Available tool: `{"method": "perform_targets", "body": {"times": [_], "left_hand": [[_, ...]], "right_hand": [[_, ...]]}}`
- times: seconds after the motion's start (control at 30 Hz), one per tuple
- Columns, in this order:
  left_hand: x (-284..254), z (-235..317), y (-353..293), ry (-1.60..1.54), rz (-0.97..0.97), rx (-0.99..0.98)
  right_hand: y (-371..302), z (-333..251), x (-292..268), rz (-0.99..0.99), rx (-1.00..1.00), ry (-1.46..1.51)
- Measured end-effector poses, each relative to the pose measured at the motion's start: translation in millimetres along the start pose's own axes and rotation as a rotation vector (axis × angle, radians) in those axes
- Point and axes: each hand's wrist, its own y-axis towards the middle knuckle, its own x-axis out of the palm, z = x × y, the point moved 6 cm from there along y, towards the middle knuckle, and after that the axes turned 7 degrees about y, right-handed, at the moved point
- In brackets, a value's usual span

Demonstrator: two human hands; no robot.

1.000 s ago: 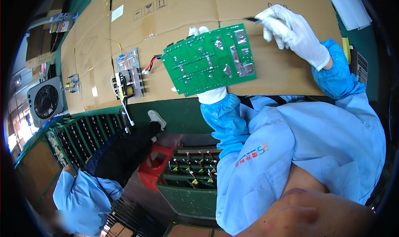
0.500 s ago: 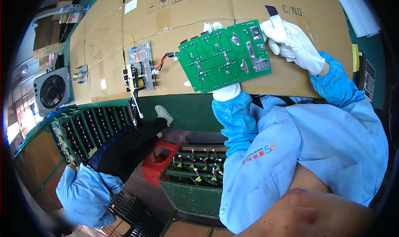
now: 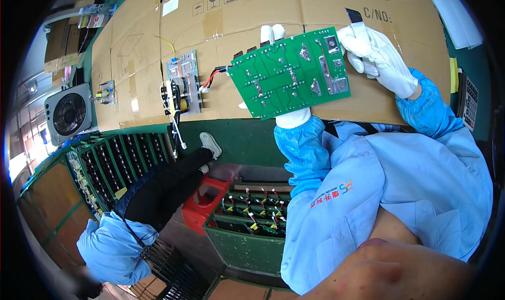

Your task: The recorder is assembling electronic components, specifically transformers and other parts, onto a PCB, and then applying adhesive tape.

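A green circuit board (image 3: pixel 281 92) is tilted up over the cardboard-covered table, its soldered side showing. Behind it, my white-gloved left hand (image 3: pixel 272 33) grips it; fingertips show over the far edge, while the palm is hidden. Red and black wires (image 3: pixel 212 79) with a white plug hang off the board's left end. Just past the right end, my gloved right hand (image 3: pixel 380 58) is closed round a slim tool with a flat black tip (image 3: pixel 354 16), perhaps a brush. The tip points away from me and is apart from the board.
Left of the board lies another assembly (image 3: pixel 184 84) with cables over the table edge. Farther left are a small board (image 3: pixel 105 93) and a fan (image 3: pixel 69 113). Below stand green crates (image 3: pixel 244 247) of wired parts and a red stool (image 3: pixel 202 205). A co-worker (image 3: pixel 113 247) bends at lower left.
The whole view has shifted slightly right. My hands keep nearly the same place by the board. The co-worker's hand has left the crate's edge.
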Motion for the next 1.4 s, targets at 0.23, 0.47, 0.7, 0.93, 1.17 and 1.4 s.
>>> {"method": "perform_targets", "body": {"times": [0.23,0.47,0.7,0.93,1.17,1.4], "left_hand": [[0,-1,5,-0.252,0.101,-0.076],[-1,2,8,0.086,0.066,-0.055],[4,8,5,0.966,-0.001,0.053],[11,9,3,1.741,-0.153,0.203],[8,5,5,1.505,-0.085,0.103],[1,-1,6,0.976,0.040,-0.048]], "right_hand": [[-3,0,2,-0.036,-0.003,0.070],[-2,-5,2,-0.031,-0.019,0.021],[-5,-12,5,-0.005,-0.010,-0.010],[-2,-10,4,-0.016,-0.008,-0.040],[-2,-11,3,0.004,-0.029,-0.053],[0,-8,4,-0.007,-0.007,-0.002]]}}
